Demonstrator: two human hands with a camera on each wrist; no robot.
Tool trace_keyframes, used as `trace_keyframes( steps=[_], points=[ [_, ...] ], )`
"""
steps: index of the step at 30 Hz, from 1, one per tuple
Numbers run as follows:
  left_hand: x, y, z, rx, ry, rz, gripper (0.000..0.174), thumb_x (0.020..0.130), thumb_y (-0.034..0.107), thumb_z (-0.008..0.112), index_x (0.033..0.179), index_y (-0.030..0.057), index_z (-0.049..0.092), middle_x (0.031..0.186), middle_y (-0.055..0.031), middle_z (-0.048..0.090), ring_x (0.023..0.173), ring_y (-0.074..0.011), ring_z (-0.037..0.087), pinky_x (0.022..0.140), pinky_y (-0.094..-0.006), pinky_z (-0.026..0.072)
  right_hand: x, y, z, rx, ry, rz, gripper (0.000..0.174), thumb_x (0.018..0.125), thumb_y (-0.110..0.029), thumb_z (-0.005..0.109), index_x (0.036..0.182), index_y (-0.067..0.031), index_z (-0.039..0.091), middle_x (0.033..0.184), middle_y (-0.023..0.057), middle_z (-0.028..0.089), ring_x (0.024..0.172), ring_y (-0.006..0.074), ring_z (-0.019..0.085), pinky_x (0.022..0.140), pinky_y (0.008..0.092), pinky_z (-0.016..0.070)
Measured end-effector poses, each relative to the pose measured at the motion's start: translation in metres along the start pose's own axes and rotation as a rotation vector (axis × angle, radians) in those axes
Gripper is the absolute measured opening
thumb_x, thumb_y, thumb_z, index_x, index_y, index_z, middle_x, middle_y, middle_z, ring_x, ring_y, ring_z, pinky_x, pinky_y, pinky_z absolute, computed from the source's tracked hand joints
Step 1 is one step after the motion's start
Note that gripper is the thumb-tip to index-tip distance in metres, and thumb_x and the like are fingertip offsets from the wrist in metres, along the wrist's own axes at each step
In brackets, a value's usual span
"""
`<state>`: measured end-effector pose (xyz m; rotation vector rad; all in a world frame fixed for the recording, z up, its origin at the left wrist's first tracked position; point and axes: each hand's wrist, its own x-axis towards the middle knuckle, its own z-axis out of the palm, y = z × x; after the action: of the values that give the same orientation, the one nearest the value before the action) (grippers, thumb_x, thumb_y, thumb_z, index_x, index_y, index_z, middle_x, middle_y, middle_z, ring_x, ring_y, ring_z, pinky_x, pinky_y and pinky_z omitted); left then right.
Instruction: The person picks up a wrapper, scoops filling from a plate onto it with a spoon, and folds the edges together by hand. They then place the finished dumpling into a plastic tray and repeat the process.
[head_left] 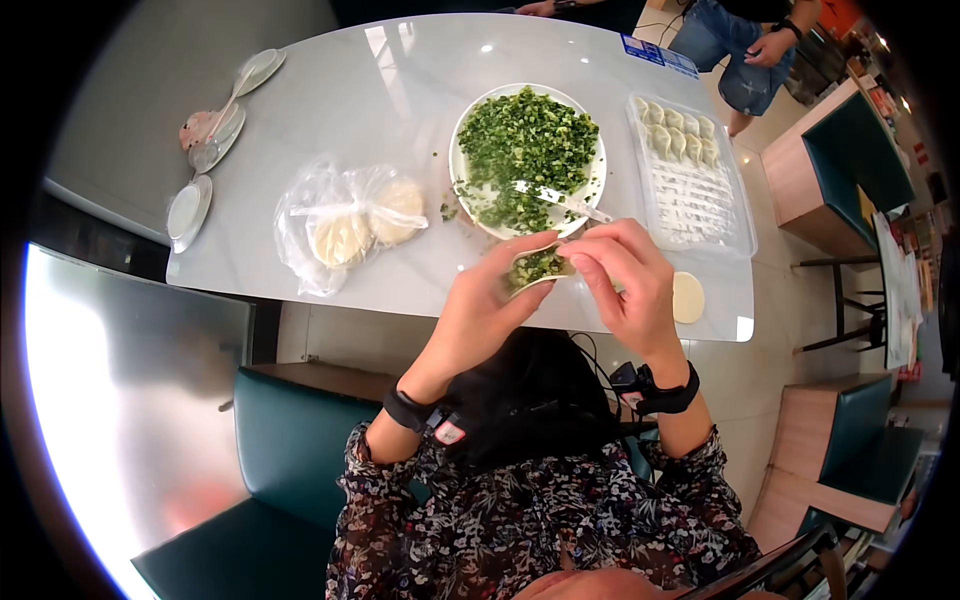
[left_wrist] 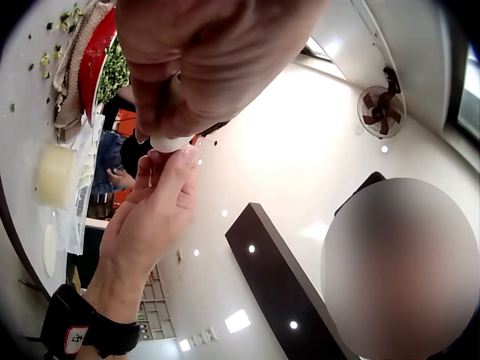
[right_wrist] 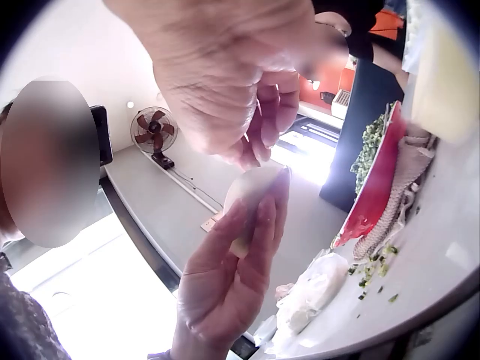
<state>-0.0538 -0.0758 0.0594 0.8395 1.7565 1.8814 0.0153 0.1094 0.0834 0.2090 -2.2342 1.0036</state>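
Note:
A dumpling wrapper with chopped green filling is held up in front of the person, above the table's near edge. My left hand cradles it from the side, thumb and fingers curled round it. The right hand pinches the wrapper's edge with its fingertips. In the right wrist view the wrapper looks folded over between the left fingers, its opening hidden. Beyond the hands stands a white plate heaped with chopped greens, and a flat-bladed spreader lies on it.
A clear tray at right holds several shaped dumplings. Nearer lies a round wrapper; the left wrist view shows a wrapper stack. Bagged dough lies at left, small dishes beyond. Another person stands across the table.

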Motion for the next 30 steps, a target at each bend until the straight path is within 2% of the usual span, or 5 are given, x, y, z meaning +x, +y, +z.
trace_keyframes(
  steps=[7, 9, 18, 26, 30],
  points=[
    [0.002, -0.002, -0.002, -0.073, -0.025, 0.061, 0.044, 0.098, -0.003, 0.062, 0.141, -0.0012, 0.054, 0.134, -0.0051, 0.064, 0.116, -0.0064, 0.059, 0.095, -0.0218, 0.0479, 0.001, 0.007, -0.003, -0.018, -0.027, -0.054, 0.013, 0.085, 0.001, 0.073, 0.096, -0.0054, 0.075, 0.088, 0.0064, 0.065, 0.077, 0.0238, 0.062, 0.064, 0.0344, 0.0493],
    [0.002, 0.000, -0.003, -0.159, -0.048, 0.011, 0.047, 0.096, -0.006, 0.060, 0.142, -0.0015, 0.053, 0.135, -0.0085, 0.062, 0.121, -0.0127, 0.058, 0.104, -0.0288, 0.0453, 0.001, 0.007, -0.004, -0.021, -0.036, -0.065, 0.014, 0.084, 0.000, 0.074, 0.097, -0.0058, 0.075, 0.087, 0.0063, 0.065, 0.077, 0.0237, 0.062, 0.064, 0.0343, 0.0493],
    [0.003, -0.005, -0.005, -0.236, -0.029, 0.028, 0.045, 0.097, -0.006, 0.060, 0.141, -0.0013, 0.054, 0.133, -0.0078, 0.064, 0.120, -0.0123, 0.059, 0.103, -0.0276, 0.0461, 0.000, 0.010, -0.011, 0.011, -0.082, -0.059, 0.016, 0.081, 0.003, 0.075, 0.095, -0.0045, 0.074, 0.089, 0.0059, 0.068, 0.077, 0.0225, 0.064, 0.066, 0.0328, 0.0515],
    [0.004, -0.008, -0.010, -0.196, -0.085, 0.078, 0.041, 0.100, -0.001, 0.059, 0.140, -0.0035, 0.053, 0.141, -0.0117, 0.060, 0.122, -0.0121, 0.059, 0.103, -0.0276, 0.0471, -0.003, 0.016, -0.007, 0.328, -0.190, 0.275, 0.014, 0.082, 0.002, 0.077, 0.094, 0.0003, 0.071, 0.088, 0.0079, 0.071, 0.078, 0.0176, 0.070, 0.069, 0.0300, 0.0543],
    [0.004, -0.003, -0.010, -0.215, -0.115, 0.066, 0.041, 0.099, -0.003, 0.059, 0.140, -0.0039, 0.053, 0.141, -0.0112, 0.060, 0.120, -0.0106, 0.058, 0.102, -0.0260, 0.0466, -0.002, 0.015, -0.008, 0.304, -0.189, 0.250, 0.012, 0.083, 0.001, 0.077, 0.092, 0.0015, 0.070, 0.086, 0.0074, 0.071, 0.075, 0.0161, 0.069, 0.068, 0.0297, 0.0542]
  ],
)
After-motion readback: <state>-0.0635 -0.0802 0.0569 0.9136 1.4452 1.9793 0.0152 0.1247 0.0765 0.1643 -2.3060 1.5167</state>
